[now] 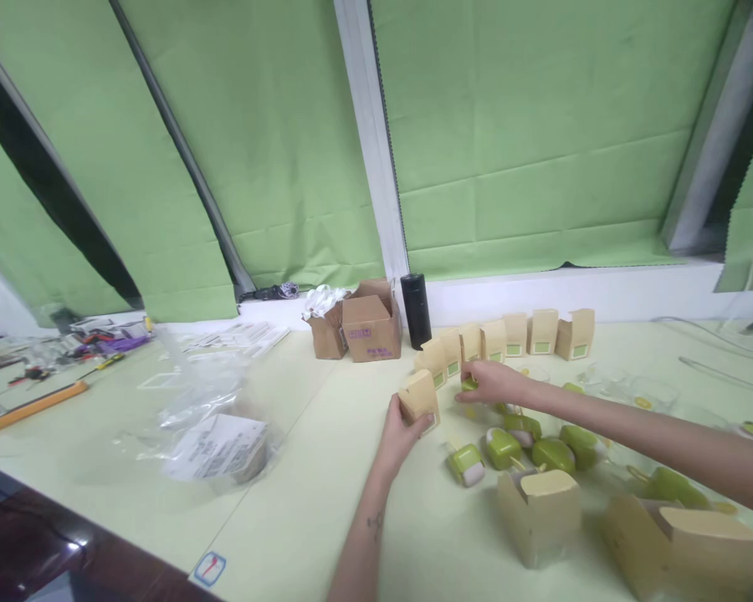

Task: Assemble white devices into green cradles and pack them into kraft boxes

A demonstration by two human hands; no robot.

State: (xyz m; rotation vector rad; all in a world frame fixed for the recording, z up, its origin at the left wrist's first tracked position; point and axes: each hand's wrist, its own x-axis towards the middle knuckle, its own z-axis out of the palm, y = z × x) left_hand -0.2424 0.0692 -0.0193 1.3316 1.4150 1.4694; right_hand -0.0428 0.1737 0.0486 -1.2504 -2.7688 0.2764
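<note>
My left hand (pixel 402 432) is closed around a small tan cardboard box (pixel 419 396) with a flap at its top. To the right of it, my right hand (pixel 490 383) has its fingers pinched on a small green popsicle-shaped piece (pixel 469 385), mostly covered by the fingers. Below my right forearm lie several green popsicle-shaped pieces (pixel 552 456), some with a pale end and a yellow stick. One such piece (pixel 466 464) lies apart, nearest my left wrist. Behind both hands stands a curved row of tan boxes (pixel 493 341) with green windows.
Two larger tan boxes (pixel 540 514) stand at the front right. Clear plastic cups (pixel 653 393) lie at the right. Toward the back are a brown carton (pixel 371 328) and a black cylinder (pixel 416 311). Plastic bags and a tape roll (pixel 251 460) lie to the left.
</note>
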